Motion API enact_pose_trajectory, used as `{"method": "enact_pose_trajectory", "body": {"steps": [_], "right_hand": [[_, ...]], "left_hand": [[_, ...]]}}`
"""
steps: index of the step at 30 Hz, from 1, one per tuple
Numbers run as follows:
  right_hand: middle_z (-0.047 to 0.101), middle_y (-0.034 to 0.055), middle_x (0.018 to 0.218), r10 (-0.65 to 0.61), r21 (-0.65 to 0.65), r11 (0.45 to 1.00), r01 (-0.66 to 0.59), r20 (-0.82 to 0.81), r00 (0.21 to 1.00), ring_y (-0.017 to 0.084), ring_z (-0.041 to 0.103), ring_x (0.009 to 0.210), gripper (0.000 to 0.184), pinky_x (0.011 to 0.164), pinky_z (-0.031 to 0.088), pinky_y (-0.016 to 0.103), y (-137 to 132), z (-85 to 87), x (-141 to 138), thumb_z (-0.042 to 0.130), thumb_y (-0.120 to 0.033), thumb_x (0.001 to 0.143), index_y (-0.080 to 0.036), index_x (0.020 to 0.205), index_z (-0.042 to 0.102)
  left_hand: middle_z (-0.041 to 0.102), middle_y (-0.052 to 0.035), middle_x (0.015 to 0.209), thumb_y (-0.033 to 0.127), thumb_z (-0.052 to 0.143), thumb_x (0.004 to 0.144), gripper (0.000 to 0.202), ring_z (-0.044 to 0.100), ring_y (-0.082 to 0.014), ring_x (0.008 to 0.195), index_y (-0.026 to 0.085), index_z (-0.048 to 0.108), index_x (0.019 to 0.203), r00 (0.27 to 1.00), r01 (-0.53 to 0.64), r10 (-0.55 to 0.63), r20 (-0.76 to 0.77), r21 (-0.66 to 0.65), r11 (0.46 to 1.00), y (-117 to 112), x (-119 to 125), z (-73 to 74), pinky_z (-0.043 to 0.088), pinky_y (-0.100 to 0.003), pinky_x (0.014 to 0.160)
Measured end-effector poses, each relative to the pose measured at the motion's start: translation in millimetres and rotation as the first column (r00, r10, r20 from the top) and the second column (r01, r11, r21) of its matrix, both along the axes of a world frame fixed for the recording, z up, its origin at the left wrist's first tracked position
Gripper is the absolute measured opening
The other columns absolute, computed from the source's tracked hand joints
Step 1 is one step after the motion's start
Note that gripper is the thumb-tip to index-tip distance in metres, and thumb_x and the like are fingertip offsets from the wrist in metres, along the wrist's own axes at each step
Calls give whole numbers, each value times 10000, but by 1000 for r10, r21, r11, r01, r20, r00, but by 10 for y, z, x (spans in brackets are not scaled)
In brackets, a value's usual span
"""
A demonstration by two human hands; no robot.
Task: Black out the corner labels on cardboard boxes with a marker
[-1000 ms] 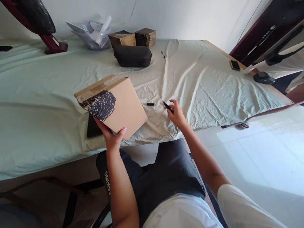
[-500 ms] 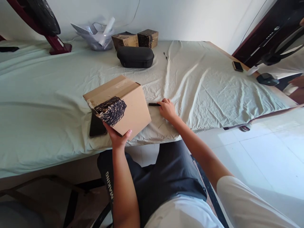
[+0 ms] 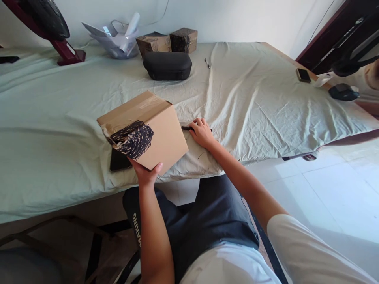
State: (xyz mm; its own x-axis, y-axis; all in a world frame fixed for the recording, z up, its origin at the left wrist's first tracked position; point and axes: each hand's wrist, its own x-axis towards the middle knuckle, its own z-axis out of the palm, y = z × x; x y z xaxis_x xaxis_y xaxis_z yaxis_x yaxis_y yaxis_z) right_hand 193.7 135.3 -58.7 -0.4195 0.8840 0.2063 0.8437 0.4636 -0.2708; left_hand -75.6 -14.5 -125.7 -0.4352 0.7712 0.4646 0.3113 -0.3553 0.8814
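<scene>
Pale green cloth (image 3: pixel 260 98) covered the long table, rumpled toward the near edge, with white wall behind and white floor tiles to the right. The left hand (image 3: pixel 145 171) gripped the cardboard box (image 3: pixel 148 130) from below, holding it tilted above the table edge; a label on its side was already blotted out with dense black scribble. The right hand (image 3: pixel 201 133) lay on the cloth just beside the box, fingers curled over a black marker (image 3: pixel 186 128), which rested on the sheet. A dark phone (image 3: pixel 118 161) lay under the box; a black case (image 3: pixel 167 66), two brown boxes (image 3: pixel 167 40) and a fan base (image 3: pixel 69 55) sat far back
</scene>
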Motion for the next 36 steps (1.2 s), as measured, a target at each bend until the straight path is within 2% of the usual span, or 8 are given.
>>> {"method": "enact_pose_trajectory", "body": {"steps": [11,14,17,21,24,26,31,36], "right_hand": [[599,253,1535,-116,0,993,116,-117,986,422,474,1422,469,1218,434,618,-78,40,1,483,-208,1022,-113,1437,679],[494,215,1709,133,-19,988,-155,-409,903,399,392,1606,671,1349,316,653,-90,102,17,496,-437,1072,-168,1686,472],[367,145,1835,340,-108,808,-579,-717,609,374,322,1718,1034,1399,280,637,-139,105,-109,606,-775,983,-299,1814,218],[301,153,1866,199,-191,619,-762,-900,388,427,333,1715,1406,1376,366,638,-271,-8,-367,869,-797,761,-318,1832,94],[360,148,1825,77,-197,666,-719,-941,330,448,415,1654,1383,1334,435,656,-320,-86,-448,900,-769,740,-329,1816,151],[360,150,1817,66,-188,711,-678,-941,331,450,411,1651,1385,1342,425,662,-312,-108,-453,903,-790,720,-328,1807,180],[313,144,1835,132,-159,761,-628,-911,391,427,296,1712,1405,1409,298,666,-259,-113,-447,914,-788,713,-336,1811,163],[400,171,1780,34,-194,754,-627,-942,333,419,431,1637,1396,1386,349,652,-231,-138,-448,929,-748,714,-302,1804,180]], "left_hand": [[567,-219,1495,729,856,613,1208,657,-383,1344,256,262,1554,999,-41,41,10,-15,999,12,0,9,447,-611,1270],[575,-215,1491,717,836,581,1223,642,-402,1364,265,269,1566,998,-44,47,35,-82,996,10,-4,9,441,-623,1265],[603,-224,1467,686,815,577,1169,637,-435,1389,241,361,1559,996,-20,32,86,-140,990,-9,15,33,461,-638,1246],[656,-223,1472,696,794,686,1026,645,-427,1425,212,498,1541,999,34,-31,26,-145,989,-54,-82,184,481,-595,1257],[664,-228,1517,807,538,891,837,578,-426,1531,201,632,1461,995,19,-34,-94,-153,988,-48,-364,373,425,-596,1308],[648,-244,1553,745,663,871,754,512,-460,1579,202,676,1394,943,-207,129,-307,-238,949,10,-574,496,302,-658,1362],[563,-415,1532,521,992,508,791,396,-719,1501,164,658,1129,796,-602,403,-452,-511,614,309,-811,704,175,-979,1138],[674,-202,1059,460,974,406,698,577,-607,1305,242,510,881,807,-590,442,-391,-496,638,473,-864,844,308,-874,1163]]}}
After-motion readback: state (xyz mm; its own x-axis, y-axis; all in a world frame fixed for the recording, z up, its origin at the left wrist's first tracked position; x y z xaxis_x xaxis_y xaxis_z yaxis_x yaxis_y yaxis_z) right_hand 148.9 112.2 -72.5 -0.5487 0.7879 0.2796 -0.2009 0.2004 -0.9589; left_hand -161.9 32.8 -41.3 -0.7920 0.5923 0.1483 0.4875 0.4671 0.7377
